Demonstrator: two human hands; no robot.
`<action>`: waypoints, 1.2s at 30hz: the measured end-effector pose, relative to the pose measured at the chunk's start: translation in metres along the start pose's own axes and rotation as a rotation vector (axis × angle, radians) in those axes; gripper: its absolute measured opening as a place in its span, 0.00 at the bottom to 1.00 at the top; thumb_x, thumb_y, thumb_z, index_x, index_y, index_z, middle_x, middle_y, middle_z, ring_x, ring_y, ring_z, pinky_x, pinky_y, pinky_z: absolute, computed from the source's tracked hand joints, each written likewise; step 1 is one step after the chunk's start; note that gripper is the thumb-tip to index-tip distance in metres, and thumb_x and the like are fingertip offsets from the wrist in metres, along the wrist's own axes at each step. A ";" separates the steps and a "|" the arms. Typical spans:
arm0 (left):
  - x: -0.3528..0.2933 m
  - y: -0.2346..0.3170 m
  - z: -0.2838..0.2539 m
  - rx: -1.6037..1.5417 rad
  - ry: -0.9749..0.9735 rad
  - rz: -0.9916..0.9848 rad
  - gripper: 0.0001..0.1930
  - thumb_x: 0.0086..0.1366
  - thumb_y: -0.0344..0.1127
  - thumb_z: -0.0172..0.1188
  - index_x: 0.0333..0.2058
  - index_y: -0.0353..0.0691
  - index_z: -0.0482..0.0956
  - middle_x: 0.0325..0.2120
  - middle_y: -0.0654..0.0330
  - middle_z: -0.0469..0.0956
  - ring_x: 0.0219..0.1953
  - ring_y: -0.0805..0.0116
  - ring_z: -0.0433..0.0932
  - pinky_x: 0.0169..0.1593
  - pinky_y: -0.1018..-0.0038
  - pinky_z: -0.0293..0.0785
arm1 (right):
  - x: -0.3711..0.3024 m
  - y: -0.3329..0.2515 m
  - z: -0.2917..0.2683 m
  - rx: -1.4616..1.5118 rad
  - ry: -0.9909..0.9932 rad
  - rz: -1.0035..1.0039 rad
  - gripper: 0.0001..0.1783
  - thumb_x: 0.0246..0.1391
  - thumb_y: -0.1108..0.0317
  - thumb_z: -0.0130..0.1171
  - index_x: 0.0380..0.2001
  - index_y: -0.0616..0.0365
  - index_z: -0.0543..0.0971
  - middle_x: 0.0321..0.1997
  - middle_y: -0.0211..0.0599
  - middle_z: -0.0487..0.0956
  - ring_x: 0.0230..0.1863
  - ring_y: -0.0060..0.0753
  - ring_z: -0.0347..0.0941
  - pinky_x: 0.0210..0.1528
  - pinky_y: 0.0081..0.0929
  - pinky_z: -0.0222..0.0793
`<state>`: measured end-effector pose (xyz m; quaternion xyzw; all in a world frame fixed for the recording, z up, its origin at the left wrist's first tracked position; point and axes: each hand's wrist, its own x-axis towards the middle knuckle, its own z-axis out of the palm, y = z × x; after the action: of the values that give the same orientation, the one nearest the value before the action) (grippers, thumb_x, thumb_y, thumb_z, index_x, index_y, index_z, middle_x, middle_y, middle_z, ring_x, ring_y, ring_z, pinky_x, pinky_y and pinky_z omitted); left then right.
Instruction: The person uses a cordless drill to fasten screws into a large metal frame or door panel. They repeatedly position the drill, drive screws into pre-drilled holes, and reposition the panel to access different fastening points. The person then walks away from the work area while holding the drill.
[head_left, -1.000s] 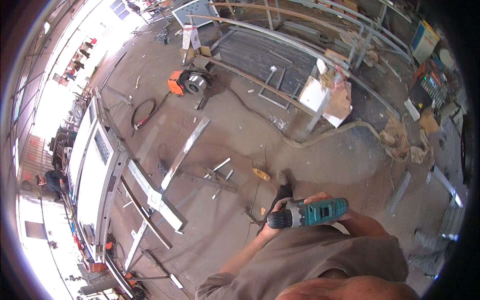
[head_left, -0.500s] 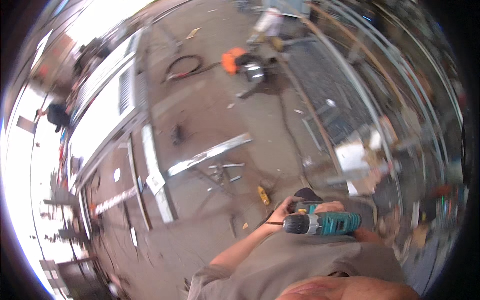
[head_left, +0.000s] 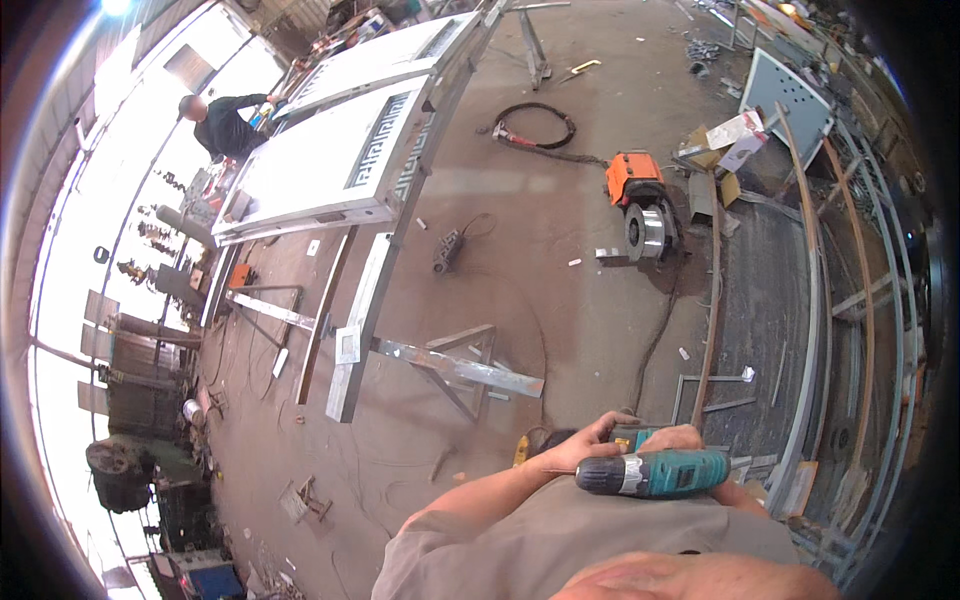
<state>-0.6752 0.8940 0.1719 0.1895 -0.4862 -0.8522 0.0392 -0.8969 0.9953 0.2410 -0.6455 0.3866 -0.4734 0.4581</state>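
A teal and black cordless drill [head_left: 655, 474] lies level in front of my body, its thin bit pointing left. Wrapped around its handle is my right hand [head_left: 672, 438]; the body of the drill hides part of the grip. My left hand [head_left: 598, 433] is closed at the drill's battery end, with the fingers over the dark base. Some of those fingers are hidden behind the tool. Just beyond my left forearm, a small yellow tool [head_left: 522, 450] rests on the floor.
White panels [head_left: 320, 170] lie on a metal frame [head_left: 362, 310] at the left, with a co-worker [head_left: 228, 126] behind. An orange wire feeder [head_left: 635, 178] with a wire spool [head_left: 648, 232] and a coiled cable [head_left: 560, 122] sits ahead. Long metal bars [head_left: 812, 300] run along the right.
My view has swung, so the panels, frame and orange machine appear farther right and the picture is sharper. Both hands keep hold of the drill in front of my body.
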 end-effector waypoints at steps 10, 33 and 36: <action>0.113 0.053 -0.071 -0.210 0.183 0.078 0.34 0.68 0.36 0.67 0.68 0.38 0.61 0.59 0.54 0.74 0.60 0.67 0.74 0.65 0.68 0.69 | 0.133 0.068 -0.146 0.013 -0.221 0.115 0.12 0.55 0.68 0.66 0.43 0.57 0.84 0.40 0.36 0.87 0.38 0.36 0.85 0.43 0.31 0.79; 0.198 0.252 -0.379 -0.614 0.726 0.586 0.29 0.70 0.27 0.63 0.66 0.48 0.63 0.57 0.61 0.71 0.58 0.70 0.72 0.60 0.69 0.72 | 0.645 0.189 -0.209 0.110 -0.841 -0.304 0.17 0.56 0.61 0.66 0.43 0.62 0.84 0.40 0.45 0.86 0.36 0.44 0.84 0.37 0.36 0.78; 0.203 0.281 -0.417 -0.597 0.823 0.593 0.34 0.66 0.33 0.69 0.67 0.48 0.62 0.60 0.57 0.70 0.62 0.63 0.71 0.64 0.63 0.71 | 0.704 0.200 -0.220 0.122 -0.894 -0.275 0.17 0.59 0.63 0.63 0.49 0.59 0.82 0.44 0.43 0.86 0.41 0.45 0.84 0.43 0.36 0.78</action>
<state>-0.7452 0.3571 0.1611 0.3415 -0.2020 -0.7611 0.5131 -0.9439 0.2329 0.2597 -0.8030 0.0337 -0.2272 0.5499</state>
